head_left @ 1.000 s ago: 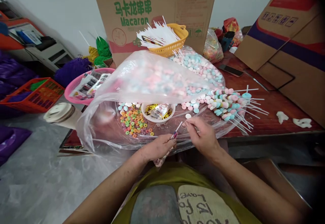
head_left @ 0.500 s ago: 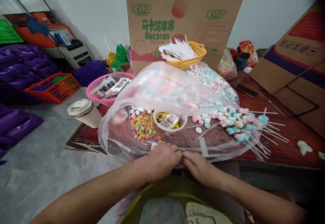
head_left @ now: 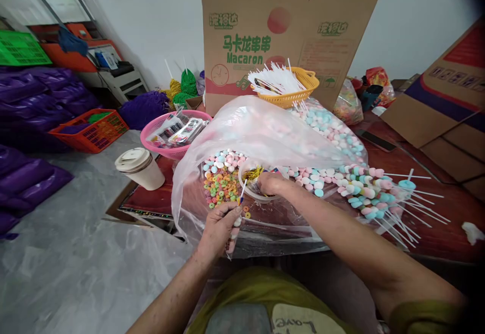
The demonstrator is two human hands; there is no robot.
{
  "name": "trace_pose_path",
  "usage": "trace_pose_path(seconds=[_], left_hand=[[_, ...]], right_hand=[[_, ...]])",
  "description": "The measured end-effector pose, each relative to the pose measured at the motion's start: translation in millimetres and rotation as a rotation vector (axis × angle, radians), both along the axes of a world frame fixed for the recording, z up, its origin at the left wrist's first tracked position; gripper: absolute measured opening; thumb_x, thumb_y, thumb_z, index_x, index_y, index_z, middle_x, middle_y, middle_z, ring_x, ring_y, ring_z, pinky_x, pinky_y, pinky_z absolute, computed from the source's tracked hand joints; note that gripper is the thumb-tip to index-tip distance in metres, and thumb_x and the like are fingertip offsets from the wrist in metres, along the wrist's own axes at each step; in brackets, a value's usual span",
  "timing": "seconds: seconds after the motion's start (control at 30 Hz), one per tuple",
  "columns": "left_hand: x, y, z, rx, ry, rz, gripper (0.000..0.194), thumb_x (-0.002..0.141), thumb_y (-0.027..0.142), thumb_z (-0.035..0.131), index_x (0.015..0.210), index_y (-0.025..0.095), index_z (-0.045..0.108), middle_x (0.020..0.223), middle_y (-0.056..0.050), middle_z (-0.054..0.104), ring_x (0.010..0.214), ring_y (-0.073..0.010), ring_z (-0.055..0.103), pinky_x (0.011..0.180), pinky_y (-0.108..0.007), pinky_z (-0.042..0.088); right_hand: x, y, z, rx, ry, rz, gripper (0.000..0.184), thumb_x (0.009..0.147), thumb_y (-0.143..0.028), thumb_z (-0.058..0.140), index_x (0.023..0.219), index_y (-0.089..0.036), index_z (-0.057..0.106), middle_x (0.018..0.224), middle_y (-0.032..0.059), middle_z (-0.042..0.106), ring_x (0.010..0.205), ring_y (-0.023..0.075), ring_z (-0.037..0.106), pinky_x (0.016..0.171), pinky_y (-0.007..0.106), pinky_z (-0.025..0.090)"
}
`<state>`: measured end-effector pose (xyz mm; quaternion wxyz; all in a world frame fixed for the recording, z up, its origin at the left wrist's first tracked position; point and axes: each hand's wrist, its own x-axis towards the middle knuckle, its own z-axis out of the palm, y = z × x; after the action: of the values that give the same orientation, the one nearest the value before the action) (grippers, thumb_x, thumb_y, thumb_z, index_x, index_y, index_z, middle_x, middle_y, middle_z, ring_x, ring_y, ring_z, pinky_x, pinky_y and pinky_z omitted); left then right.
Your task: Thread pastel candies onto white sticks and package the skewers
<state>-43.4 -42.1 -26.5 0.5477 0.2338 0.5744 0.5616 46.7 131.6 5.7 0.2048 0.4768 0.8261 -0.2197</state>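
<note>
My left hand [head_left: 217, 228] is closed around a candy skewer [head_left: 234, 235] with pink and white pieces, apparently in clear wrapping. Its white stick points up past my thumb. My right hand [head_left: 271, 183] reaches into a round white bowl [head_left: 261, 197] that holds gold twist ties [head_left: 253, 174] and a small packet; its fingertips are hidden there. Left of the bowl lie small ring-shaped candies [head_left: 220, 188] in orange, green and yellow. Pastel round candies [head_left: 223, 161] lie just behind them. A clear plastic sheet [head_left: 242, 122] covers part of the candy pile.
Finished-looking candy skewers [head_left: 367, 192] are stacked at the right on the red table [head_left: 435, 228]. A yellow basket [head_left: 284, 100] of white sticks stands behind. A pink basket [head_left: 151, 144] of packets and a lidded cup [head_left: 146, 172] are at the left. A large carton [head_left: 250, 84] rises at the back.
My hands have moved apart from the table's front edge. The left one has lifted the skewer upright; the right one has gone forward into the bowl. The view has shifted slightly.
</note>
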Motion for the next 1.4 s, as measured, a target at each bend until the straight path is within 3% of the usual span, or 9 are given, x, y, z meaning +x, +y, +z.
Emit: trace_pose_path(seconds=[0.2,0.33,0.47,0.6,0.7,0.87,0.93,1.03,1.4], left_hand=[[-2,7,3.8,0.087,-0.149,-0.044,0.03,0.068,0.042,0.068,0.072,0.017,0.052,0.054,0.007,0.044,0.032,-0.0036,0.032,0.021,-0.016,0.031],[5,17,8.8,0.139,-0.251,-0.08,0.028,0.069,0.039,0.067,0.074,0.016,0.051,0.055,0.007,0.046,0.032,-0.0048,0.036,0.02,-0.02,0.035],[12,23,12.3,0.203,-0.341,-0.168,0.026,0.07,0.034,0.068,0.07,0.015,0.051,0.054,0.005,0.048,0.032,-0.0067,0.039,0.021,-0.022,0.038],[21,25,7.5,0.18,-0.447,-0.2,0.025,0.068,0.034,0.069,0.072,0.015,0.052,0.048,0.005,0.048,0.029,-0.0087,0.041,0.022,-0.023,0.038],[28,26,5.8,0.12,-0.465,-0.154,0.028,0.064,0.033,0.071,0.076,0.015,0.054,0.045,0.006,0.049,0.026,-0.0084,0.039,0.022,-0.021,0.034],[38,28,11.6,0.068,-0.438,-0.091,0.031,0.058,0.032,0.075,0.076,0.013,0.058,0.044,0.006,0.05,0.025,-0.0059,0.036,0.025,-0.017,0.028],[42,29,13.8,0.052,-0.415,-0.086,0.032,0.057,0.032,0.076,0.076,0.013,0.059,0.044,0.006,0.05,0.026,-0.0056,0.036,0.025,-0.017,0.027],[46,31,16.5,0.048,-0.381,-0.066,0.032,0.055,0.031,0.076,0.075,0.014,0.058,0.044,0.006,0.05,0.026,-0.0053,0.036,0.025,-0.016,0.027],[47,34,17.6,0.038,-0.322,-0.037,0.028,0.059,0.027,0.073,0.079,0.013,0.06,0.046,0.006,0.05,0.027,-0.0036,0.035,0.026,-0.015,0.028]], right_hand=[[26,3,19.8,0.001,0.197,0.005,0.031,0.087,-0.034,0.053,0.11,-0.014,0.056,0.111,0.0064,0.057,0.095,0.02,0.057,0.079,0.038,0.05],[45,-14,30.2,-0.057,0.409,0.027,0.018,0.091,-0.024,0.038,0.09,-0.014,0.053,0.084,0.0026,0.063,0.059,0.0092,0.056,0.058,0.024,0.047],[56,-53,17.0,-0.226,0.741,0.022,0.008,0.089,-0.024,0.034,0.092,-0.021,0.041,0.066,-0.0065,0.056,0.041,0.0046,0.045,0.041,0.017,0.035],[64,-82,-1.0,-0.366,1.068,-0.181,0.016,0.084,-0.026,0.044,0.098,-0.023,0.037,0.061,-0.0099,0.049,0.039,0.0053,0.042,0.039,0.017,0.032],[74,-87,-7.3,-0.409,1.116,-0.291,0.027,0.08,-0.03,0.051,0.103,-0.021,0.04,0.063,-0.0084,0.052,0.041,0.0065,0.044,0.041,0.019,0.033],[94,-91,-15.3,-0.268,1.05,-0.184,0.018,0.077,-0.031,0.055,0.07,-0.015,0.059,0.063,-0.0022,0.055,0.059,0.0096,0.049,0.056,0.022,0.039],[96,-96,-18.9,-0.189,1.122,-0.199,0.018,0.079,-0.031,0.054,0.076,-0.015,0.062,0.074,0.0005,0.06,0.072,0.0126,0.054,0.066,0.024,0.042],[95,-103,-23.7,-0.249,1.27,-0.319,0.022,0.08,-0.034,0.054,0.091,-0.016,0.06,0.089,0.0036,0.064,0.085,0.0154,0.057,0.076,0.028,0.045],[88,-113,-38.3,-0.59,1.369,-0.544,0.027,0.072,-0.042,0.062,0.074,-0.015,0.06,0.061,-0.002,0.056,0.052,0.0082,0.045,0.053,0.024,0.037]])
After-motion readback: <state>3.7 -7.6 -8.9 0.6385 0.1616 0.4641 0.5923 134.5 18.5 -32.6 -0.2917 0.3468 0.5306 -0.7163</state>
